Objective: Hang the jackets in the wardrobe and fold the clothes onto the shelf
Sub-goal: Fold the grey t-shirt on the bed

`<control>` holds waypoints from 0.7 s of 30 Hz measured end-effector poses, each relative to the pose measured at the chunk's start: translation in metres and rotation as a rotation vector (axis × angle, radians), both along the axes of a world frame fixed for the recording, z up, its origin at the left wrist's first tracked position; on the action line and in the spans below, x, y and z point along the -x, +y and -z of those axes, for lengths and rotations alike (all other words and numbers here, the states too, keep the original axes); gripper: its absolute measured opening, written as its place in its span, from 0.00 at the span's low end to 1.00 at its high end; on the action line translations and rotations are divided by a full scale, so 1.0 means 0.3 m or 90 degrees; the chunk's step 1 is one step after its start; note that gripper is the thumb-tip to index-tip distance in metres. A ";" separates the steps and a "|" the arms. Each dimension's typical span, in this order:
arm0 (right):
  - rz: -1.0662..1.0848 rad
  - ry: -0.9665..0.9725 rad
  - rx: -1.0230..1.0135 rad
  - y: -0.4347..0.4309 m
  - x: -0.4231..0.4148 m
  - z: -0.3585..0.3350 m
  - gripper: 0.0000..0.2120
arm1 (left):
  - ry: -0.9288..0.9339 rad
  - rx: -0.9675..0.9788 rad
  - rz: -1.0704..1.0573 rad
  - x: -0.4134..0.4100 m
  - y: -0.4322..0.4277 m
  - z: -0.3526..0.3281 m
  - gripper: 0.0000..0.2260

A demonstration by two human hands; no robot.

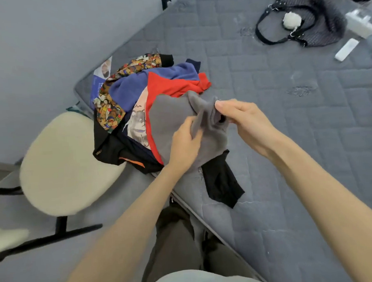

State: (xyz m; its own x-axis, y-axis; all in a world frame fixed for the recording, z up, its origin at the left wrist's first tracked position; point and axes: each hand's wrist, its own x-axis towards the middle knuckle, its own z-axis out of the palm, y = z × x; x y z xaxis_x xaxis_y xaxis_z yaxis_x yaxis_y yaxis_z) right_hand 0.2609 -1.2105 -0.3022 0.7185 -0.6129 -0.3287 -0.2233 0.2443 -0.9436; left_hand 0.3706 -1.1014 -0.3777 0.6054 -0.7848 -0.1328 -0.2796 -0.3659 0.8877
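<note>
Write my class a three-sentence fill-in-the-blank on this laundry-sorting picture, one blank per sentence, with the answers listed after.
1. The left hand and right hand grip a garment coloured ___.
2. Just beneath it lies a ___ printed top.
3. The chair stands on the person's ___ side.

Missing words: grey; red; left.

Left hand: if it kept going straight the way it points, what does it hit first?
Probably the grey garment bunched ahead, which the left hand grips, then the right hand holding the same fabric; depth between the hands is unclear.
</note>
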 end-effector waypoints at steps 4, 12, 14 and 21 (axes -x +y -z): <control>-0.060 -0.037 0.089 0.024 0.111 -0.081 0.20 | 0.107 0.069 -0.086 0.055 0.059 -0.141 0.07; -0.360 0.086 0.132 0.257 0.221 -0.089 0.44 | 0.386 0.065 -0.133 0.137 0.318 -0.345 0.15; -0.327 0.089 0.119 0.340 0.217 -0.086 0.28 | 0.433 0.069 -0.168 0.153 0.400 -0.378 0.22; -0.268 -0.076 -0.148 0.584 0.165 -0.162 0.07 | 0.410 0.152 -0.333 0.120 0.722 -0.385 0.14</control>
State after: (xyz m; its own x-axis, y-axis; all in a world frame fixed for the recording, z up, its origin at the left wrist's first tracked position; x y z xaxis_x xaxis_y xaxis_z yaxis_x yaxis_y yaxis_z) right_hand 0.2113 -1.0354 -0.2535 0.9289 -0.1815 -0.3228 -0.2420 0.3624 -0.9001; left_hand 0.3345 -0.8849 -0.2621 0.7607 -0.4765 -0.4409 0.4565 -0.0901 0.8851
